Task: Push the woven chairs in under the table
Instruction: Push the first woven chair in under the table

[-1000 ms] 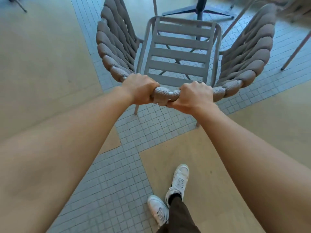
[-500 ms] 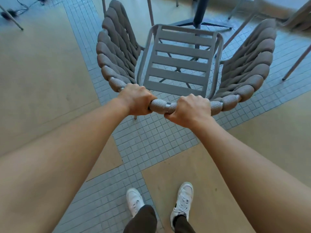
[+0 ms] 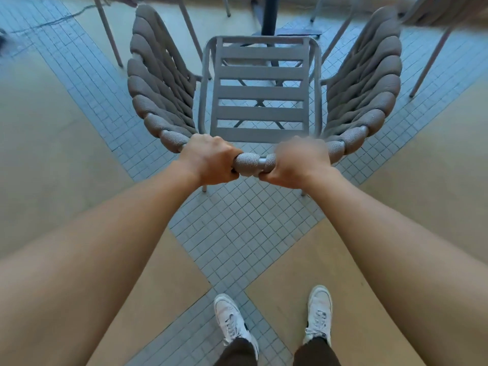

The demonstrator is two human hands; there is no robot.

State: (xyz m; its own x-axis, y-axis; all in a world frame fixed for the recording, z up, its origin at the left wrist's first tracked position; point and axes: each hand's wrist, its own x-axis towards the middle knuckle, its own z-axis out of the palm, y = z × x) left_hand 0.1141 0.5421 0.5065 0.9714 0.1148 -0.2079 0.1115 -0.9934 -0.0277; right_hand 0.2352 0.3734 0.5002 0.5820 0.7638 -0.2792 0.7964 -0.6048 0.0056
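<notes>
Chair [image 3: 261, 93] rolled forward, both hands gripping backrest.

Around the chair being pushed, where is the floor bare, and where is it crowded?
Bare: the tan floor left of the woven chair, the tan floor right of it, and the tiles between the hands and the shoes. Crowded: ahead, around the table post, with other chair legs either side.

chair [image 3: 260, 93]: moved forward, front edge now at the table post [image 3: 269, 14], earlier short of it | feet: one ahead of the other a second ago, now side by side, left shoe [image 3: 232, 320], right shoe [image 3: 319, 313] | right hand [image 3: 295, 162]: fingers now motion-blurred, sharp before
</notes>
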